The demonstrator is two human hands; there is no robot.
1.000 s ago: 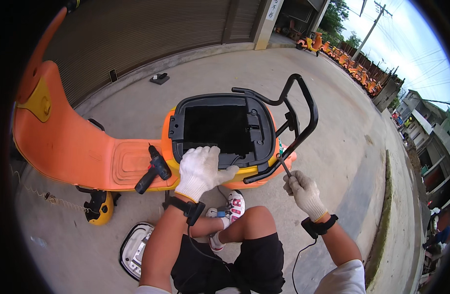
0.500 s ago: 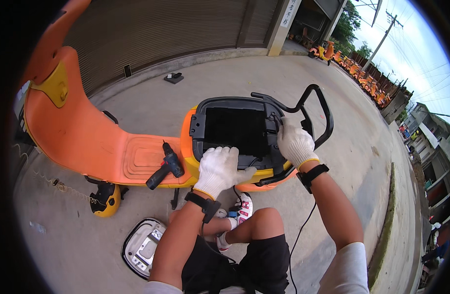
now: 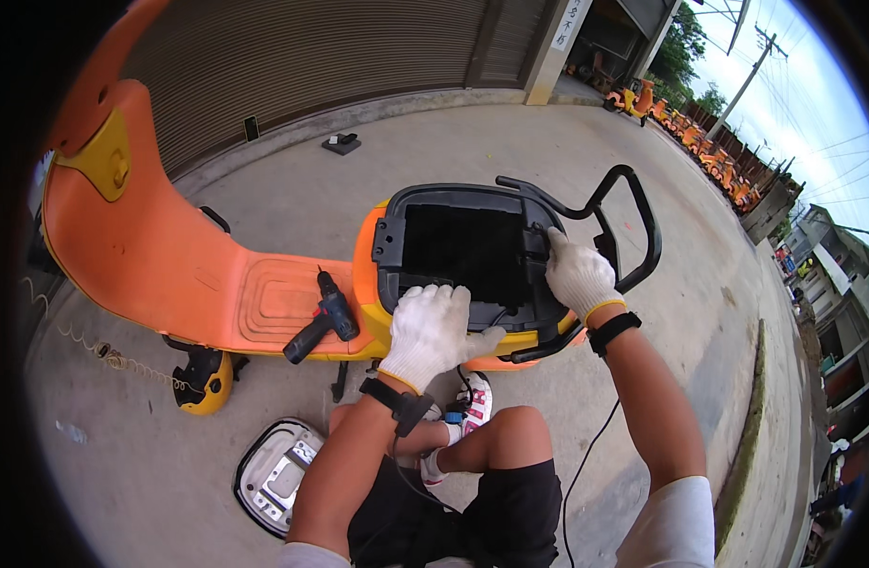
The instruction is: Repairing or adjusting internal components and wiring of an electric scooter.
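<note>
An orange and yellow scooter (image 3: 370, 275) stands before me with its black storage compartment (image 3: 458, 251) uncovered and dark inside. My left hand (image 3: 433, 327), in a white knit glove, lies over the compartment's near rim. Its thumb sticks out to the right, and its fingertips dip past the edge. At the compartment's right end, my gloved right hand (image 3: 583, 275) rests near the black rear rail (image 3: 633, 279). One digit points forward onto the black trim; the others are curled, and what they may hold is hidden.
A cordless drill (image 3: 326, 317) lies on the scooter's footboard. The removed seat (image 3: 275, 473) sits upside down on the concrete at my left. A yellow and black helmet (image 3: 204, 381) hangs below the footboard. A small black object (image 3: 342, 143) lies near the shutter; parked orange scooters (image 3: 704, 151) line the far right.
The view has shifted slightly, so the scooter's rear appears a little farther right. My right hand stays at the trim with one digit more extended. My left hand remains on the near rim.
</note>
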